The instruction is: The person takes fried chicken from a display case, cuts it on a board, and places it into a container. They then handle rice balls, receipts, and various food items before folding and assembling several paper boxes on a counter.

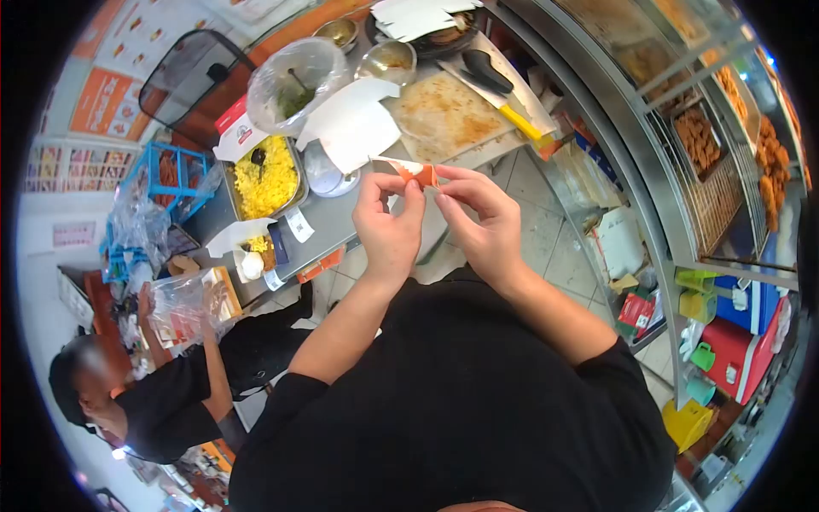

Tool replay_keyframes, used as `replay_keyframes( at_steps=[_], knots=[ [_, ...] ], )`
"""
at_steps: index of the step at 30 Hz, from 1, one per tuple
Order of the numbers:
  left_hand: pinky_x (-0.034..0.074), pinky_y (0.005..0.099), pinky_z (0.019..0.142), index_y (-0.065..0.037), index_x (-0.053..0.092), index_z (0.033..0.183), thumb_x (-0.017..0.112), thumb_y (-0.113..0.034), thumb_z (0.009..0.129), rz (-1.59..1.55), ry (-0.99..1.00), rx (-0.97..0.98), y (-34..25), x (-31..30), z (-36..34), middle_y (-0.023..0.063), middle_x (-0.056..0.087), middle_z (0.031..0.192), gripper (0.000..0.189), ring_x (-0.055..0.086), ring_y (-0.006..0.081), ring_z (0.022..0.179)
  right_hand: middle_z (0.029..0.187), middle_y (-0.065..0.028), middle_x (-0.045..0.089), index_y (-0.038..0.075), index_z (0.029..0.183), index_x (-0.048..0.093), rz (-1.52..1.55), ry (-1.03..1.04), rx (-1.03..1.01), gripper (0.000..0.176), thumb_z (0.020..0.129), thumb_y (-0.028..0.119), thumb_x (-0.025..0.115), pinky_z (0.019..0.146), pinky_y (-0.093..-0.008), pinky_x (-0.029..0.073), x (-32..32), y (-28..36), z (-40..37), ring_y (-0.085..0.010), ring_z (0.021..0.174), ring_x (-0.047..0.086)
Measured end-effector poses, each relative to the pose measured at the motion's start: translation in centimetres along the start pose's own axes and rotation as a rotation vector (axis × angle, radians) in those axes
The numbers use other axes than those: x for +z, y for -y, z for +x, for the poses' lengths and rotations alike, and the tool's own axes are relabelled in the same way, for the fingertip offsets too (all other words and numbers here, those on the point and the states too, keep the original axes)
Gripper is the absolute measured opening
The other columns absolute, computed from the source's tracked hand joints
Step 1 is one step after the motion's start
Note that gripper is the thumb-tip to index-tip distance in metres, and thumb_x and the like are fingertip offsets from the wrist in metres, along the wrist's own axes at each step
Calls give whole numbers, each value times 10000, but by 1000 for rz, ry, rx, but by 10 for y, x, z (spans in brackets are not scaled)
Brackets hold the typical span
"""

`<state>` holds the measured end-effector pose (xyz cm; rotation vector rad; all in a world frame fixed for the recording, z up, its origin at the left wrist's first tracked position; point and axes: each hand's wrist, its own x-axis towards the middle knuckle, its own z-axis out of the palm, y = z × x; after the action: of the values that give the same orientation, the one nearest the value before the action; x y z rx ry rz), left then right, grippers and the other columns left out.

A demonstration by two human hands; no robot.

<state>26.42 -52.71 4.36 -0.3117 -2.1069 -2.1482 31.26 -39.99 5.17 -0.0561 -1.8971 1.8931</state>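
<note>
My left hand (390,224) and my right hand (485,220) are raised close together in front of my chest. Both pinch a small orange-and-white folded piece (424,177), which looks like thin card or paper. Its exact kind is hard to make out. Just beyond it, an unfolded white paper box (354,124) lies over the counter's edge area. A worn, stained cutting board (448,115) is behind my hands, with a yellow-handled knife (519,122) lying at its right.
Left on the counter are a tray of yellow rice (266,183), a plastic-lined bowl (294,94) and an open food box (254,256). A co-worker (162,384) handles a plastic bag (192,311) at lower left. A display case (695,154) with fried food stands right.
</note>
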Motion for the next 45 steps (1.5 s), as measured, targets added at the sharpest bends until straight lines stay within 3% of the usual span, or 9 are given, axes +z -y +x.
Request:
replay_keyframes(
  at_steps=[7,17,23,32,38,39,41,43,45],
  knots=[
    [505,264,793,23,621,957,656,38,915,52,9,-48,-19,52,-3,71,675,924,57,631,113,877,1132,-161,698,-15,951,718,-5,-6,-74,116,836,1,723,822,-307,548,-46,-13,30,-212,962,690],
    [506,226,731,1,636,947,699,-18,915,36,53,75,-16,49,14,66,703,923,74,639,90,800,1127,-155,698,-21,951,709,71,80,-67,106,845,-17,714,815,-303,556,-52,-6,48,-202,966,693],
    [481,199,691,-22,619,958,729,-52,902,-103,119,-2,-10,33,32,47,691,919,126,610,57,771,1133,-161,698,-18,954,706,43,18,-82,119,835,-30,718,821,-312,563,-38,-1,56,-194,966,697],
    [544,242,765,14,648,1053,702,-10,905,-205,173,-82,-4,-65,71,68,709,954,159,677,127,869,1139,-147,696,-4,953,708,-74,74,-144,138,819,-29,733,840,-328,556,61,3,62,-240,993,694],
    [524,273,887,75,624,1141,668,-46,940,-93,139,212,3,-147,100,115,631,1200,239,638,155,1040,1190,-160,670,4,1012,714,-270,169,-261,202,813,-19,733,868,-359,545,157,11,79,-286,1021,675],
    [524,273,887,75,624,1141,668,-46,940,-98,115,212,-2,-150,102,115,631,1200,239,638,155,1040,1230,-175,645,12,1065,711,-460,158,-401,259,808,-17,726,893,-379,536,175,10,83,-311,1067,652],
    [505,287,929,87,611,1154,637,-72,966,-447,-46,32,-14,-155,104,112,632,1176,247,626,169,1072,1270,-191,620,20,1117,707,-639,183,-542,316,803,-15,719,919,-398,526,205,4,84,-335,1112,629],
    [504,282,913,52,595,1177,618,-63,975,-354,-88,-5,1,-181,114,74,668,1095,234,639,159,999,1349,-226,553,10,1171,691,-753,244,-502,387,785,-8,714,975,-444,492,230,-8,79,-392,1199,563],
    [508,283,880,28,607,1140,626,-81,970,-560,-54,-392,22,-205,122,53,672,1036,202,635,141,955,1382,-249,519,-6,1256,628,-721,336,-479,455,810,4,717,1003,-463,467,239,-30,75,-411,1222,542]
  ],
)
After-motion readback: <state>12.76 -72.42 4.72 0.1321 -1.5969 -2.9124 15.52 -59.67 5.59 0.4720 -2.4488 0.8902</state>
